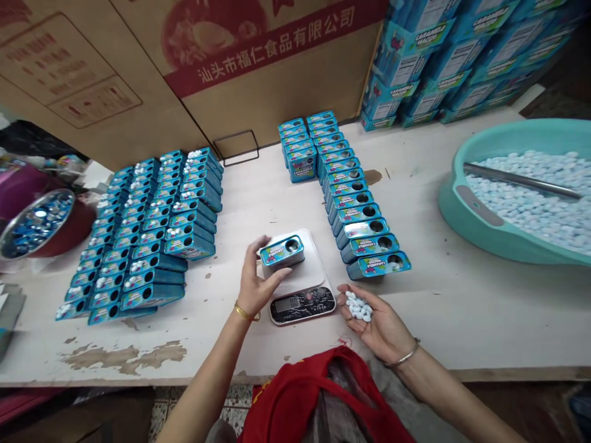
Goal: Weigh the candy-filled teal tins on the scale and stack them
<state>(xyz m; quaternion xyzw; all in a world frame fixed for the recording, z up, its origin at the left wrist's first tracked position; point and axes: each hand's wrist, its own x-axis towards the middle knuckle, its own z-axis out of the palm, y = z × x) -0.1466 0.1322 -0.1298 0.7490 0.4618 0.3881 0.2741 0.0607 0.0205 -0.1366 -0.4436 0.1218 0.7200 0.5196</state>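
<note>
Two hands at the scale (315, 264), which serves as the landmark throughout. Your left hand (255, 282) grips the blue tin (277, 253), fingers around its far left end and thumb along its near side; the tin is over the scale's platform, but whether it bears on it cannot be told. Your right hand (379, 321), just right of the scale, is cupped palm up, fingers curled around a heap of pale candies (359, 307) without pinching them.

Points of risk, as judged: a tilt of your right palm could shed candies at the scale's edge, since the heap lies close to the fingertips. Pressure or lift from your left hand could falsify the reading. Your right fingers sit near the closest tin of the right-hand row (364, 248), beyond and right of the scale, where a knock could upset it.

Lettering: the tin reads "CARAMELO" above a word resembling "MACIZO"; the same wording marks the stacked boxes (401, 67), far right beyond the scale. The carton (286, 92) behind the scale bears 汕头市福仁食品有限公司 on a red band. The scale's display (289, 303) appears to show zeros; its panel's small print is illegible.
</note>
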